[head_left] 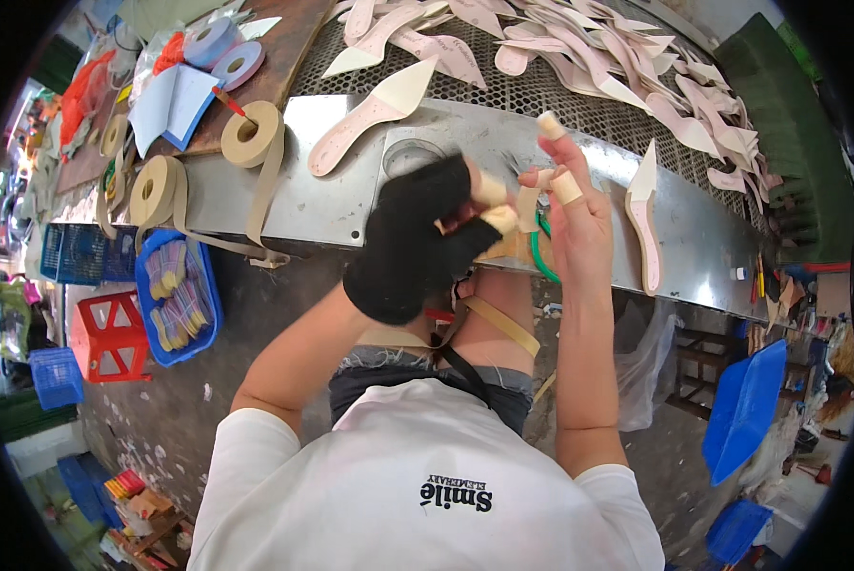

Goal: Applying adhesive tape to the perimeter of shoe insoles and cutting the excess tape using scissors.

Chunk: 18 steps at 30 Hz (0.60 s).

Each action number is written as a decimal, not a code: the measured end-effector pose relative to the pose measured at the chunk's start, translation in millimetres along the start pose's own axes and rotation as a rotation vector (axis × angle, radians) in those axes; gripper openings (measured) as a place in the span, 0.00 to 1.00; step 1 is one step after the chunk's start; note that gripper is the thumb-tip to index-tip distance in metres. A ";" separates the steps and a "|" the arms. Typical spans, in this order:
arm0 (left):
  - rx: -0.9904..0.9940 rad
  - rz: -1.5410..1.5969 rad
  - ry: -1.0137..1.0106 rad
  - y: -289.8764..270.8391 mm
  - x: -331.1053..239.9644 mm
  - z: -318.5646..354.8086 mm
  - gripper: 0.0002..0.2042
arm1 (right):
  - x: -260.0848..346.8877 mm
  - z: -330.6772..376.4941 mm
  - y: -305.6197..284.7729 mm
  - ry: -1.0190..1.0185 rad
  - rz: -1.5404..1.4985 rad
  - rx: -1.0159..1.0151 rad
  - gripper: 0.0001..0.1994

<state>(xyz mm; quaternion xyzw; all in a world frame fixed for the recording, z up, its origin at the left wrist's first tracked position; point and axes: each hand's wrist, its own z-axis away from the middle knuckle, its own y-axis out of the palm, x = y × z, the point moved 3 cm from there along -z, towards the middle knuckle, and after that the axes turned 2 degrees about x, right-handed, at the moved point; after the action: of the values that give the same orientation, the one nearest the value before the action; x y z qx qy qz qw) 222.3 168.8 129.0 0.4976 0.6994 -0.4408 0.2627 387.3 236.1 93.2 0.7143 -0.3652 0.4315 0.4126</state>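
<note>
Black fabric fingerless glove [403,257] on left hand [435,228], curled, contents unclear; between grips, just beside bare, loosely spread, tape-tipped right hand [579,209], short tan strip [528,211], hold uncertain. Best steadied by edges, uncreased.

Shoe workshop, piled insoles [579,43]
</note>
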 end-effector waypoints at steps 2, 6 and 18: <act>0.331 0.601 -0.721 14.5 16.4 19.3 0.14 | 1.5 0.0 4.8 -0.030 0.036 0.006 0.12; 0.351 1.094 -0.826 35.8 45.9 13.4 0.27 | -4.4 7.1 -0.8 -0.201 0.299 0.166 0.13; 0.209 0.236 -0.416 2.1 45.6 -47.0 0.11 | 0.4 12.9 6.7 -0.081 0.631 0.312 0.13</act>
<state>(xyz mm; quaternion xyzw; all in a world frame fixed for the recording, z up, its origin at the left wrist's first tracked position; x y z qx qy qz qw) 210.8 231.5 113.7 0.4986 0.5180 -0.5699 0.3977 385.6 221.8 91.7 0.6373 -0.5135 0.5597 0.1301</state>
